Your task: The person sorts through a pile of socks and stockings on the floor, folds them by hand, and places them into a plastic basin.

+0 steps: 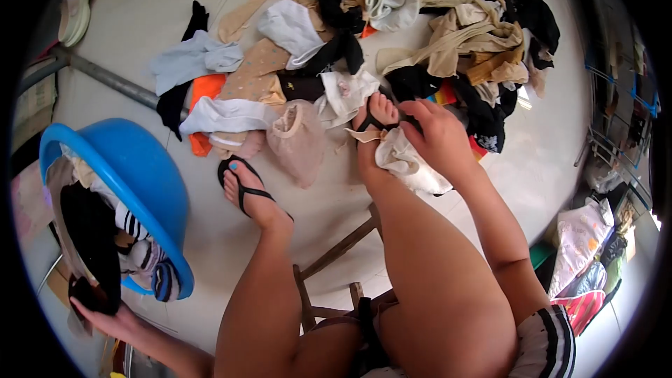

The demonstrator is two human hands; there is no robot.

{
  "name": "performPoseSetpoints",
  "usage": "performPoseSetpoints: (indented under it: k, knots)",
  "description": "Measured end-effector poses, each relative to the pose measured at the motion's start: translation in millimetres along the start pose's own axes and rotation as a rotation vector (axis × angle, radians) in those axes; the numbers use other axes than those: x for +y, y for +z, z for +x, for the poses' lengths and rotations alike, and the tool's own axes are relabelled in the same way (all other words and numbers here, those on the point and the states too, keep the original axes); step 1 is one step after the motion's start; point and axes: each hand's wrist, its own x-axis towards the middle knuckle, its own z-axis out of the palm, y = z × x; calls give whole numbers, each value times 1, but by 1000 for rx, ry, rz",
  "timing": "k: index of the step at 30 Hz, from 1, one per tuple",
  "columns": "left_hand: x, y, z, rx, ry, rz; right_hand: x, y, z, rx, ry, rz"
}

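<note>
At the lower left, my left hand (pixel 108 318) grips the lower end of a long black sock (pixel 87 227), which runs up against the mouth of a blue plastic tub (pixel 150 161). Striped and pale socks (pixel 143 252) show inside the tub. My right hand (pixel 437 133) is over the floor beside my sandalled foot, its thumb and fingers curved and apart. Just below that hand lies a white sock (pixel 406 161). The large pile of socks (pixel 455 35), beige, black, white and brown, spreads beyond my fingers. Part of the pile is hidden behind the hand.
A sheer pinkish sock (pixel 301 147) lies between my feet. Wooden stool legs (pixel 339 245) stand under me. At left runs a grey metal bar (pixel 115 80). Blue-tipped wire racks (pixel 623 98) and plastic bags (pixel 581 245) line the right side.
</note>
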Motion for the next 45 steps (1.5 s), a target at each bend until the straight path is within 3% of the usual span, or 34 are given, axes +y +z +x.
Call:
performPoseSetpoints:
  k: [1,2,4,6,8,10,12,13,14,16,18,22,24,25,27,28,30,32,34,36,38,40,42,43,44,45]
  knots:
    - [10,26,-23,161,-158,-87,3,4,-3,10,-9,-12]
    - [0,12,-23,14,-270,-169,5,8,-6,19,-15,-29]
    - [-9,25,-62,-168,-254,-89,1,8,-5,-75,42,-21]
    - [-14,41,-101,-421,-112,42,0,11,0,-71,158,58]
    - [-14,36,-108,-839,40,281,18,26,0,-28,186,69]
    - [-13,29,-123,-1171,3,5,46,44,0,99,174,-246]
    - [-19,45,-129,-1469,-386,-367,65,56,-2,63,255,-333]
    - [-21,56,-139,-1487,-480,-431,72,60,-3,98,278,-307]
    - [-10,68,-152,-1450,-570,-300,75,61,-3,133,300,-279]
    - [-9,101,-159,-1695,-525,-39,78,55,-1,64,333,-169]
    - [-14,124,-177,-1806,-633,150,78,51,1,41,407,195]
    - [-37,132,-201,-2222,-712,178,70,42,0,32,261,457]
    - [-38,131,-204,-2141,-782,261,65,53,4,324,317,496]
    - [-41,130,-205,-2138,-783,261,63,54,9,413,363,273]
    - [-46,130,-204,-1886,-766,222,79,70,12,382,476,257]
    - [-46,131,-203,-1890,-762,227,82,75,14,349,592,240]
    - [-45,131,-200,-1772,-786,179,93,79,14,419,525,121]
    - [-46,130,-197,-1784,-752,198,93,64,20,128,692,459]
    - [-48,129,-197,-1797,-690,227,108,67,18,83,642,550]
    - [-50,125,-199,-1823,-746,251,78,28,25,3,605,1628]
    - [-50,125,-202,-1848,-791,275,47,-12,27,146,404,1865]
    - [-47,128,-203,-1895,-815,290,49,-30,19,153,418,1747]
    - [-47,128,-202,-1894,-789,283,72,-20,0,50,613,1213]
    - [-47,128,-202,-1877,-767,275,100,3,-18,-122,508,1022]
    - [-48,128,-201,-1878,-770,270,94,6,-32,-147,222,234]
    - [-48,127,-200,-1860,-777,285,89,14,-44,-110,216,-89]
